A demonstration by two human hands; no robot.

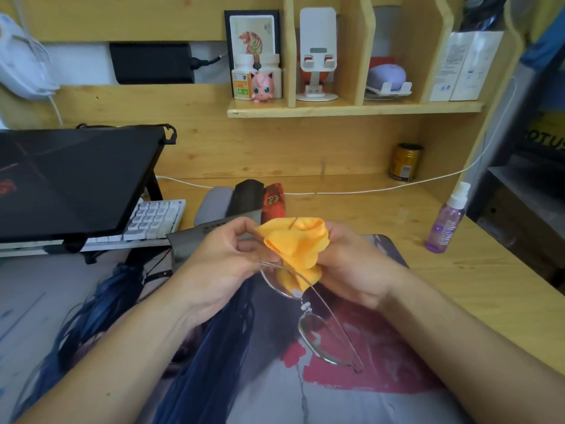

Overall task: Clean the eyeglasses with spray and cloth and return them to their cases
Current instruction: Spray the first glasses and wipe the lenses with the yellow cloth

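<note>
Thin-rimmed eyeglasses [321,335] hang above the printed desk mat, one lens pointing toward me. My left hand [223,264] pinches the frame at the far lens. My right hand [351,267] holds an orange cloth [295,246] bunched around that lens. Three cases lie side by side behind my hands: a grey case [212,205], a black case [246,195] and a red case [273,200]. A purple spray bottle [446,221] stands upright on the desk to the right.
A closed black laptop [76,182] sits on a stand at the left over a white keyboard [153,218]. A white cable [351,191] runs across the desk. A gold can [405,162] stands at the back right. Shelves above hold bottles and holders.
</note>
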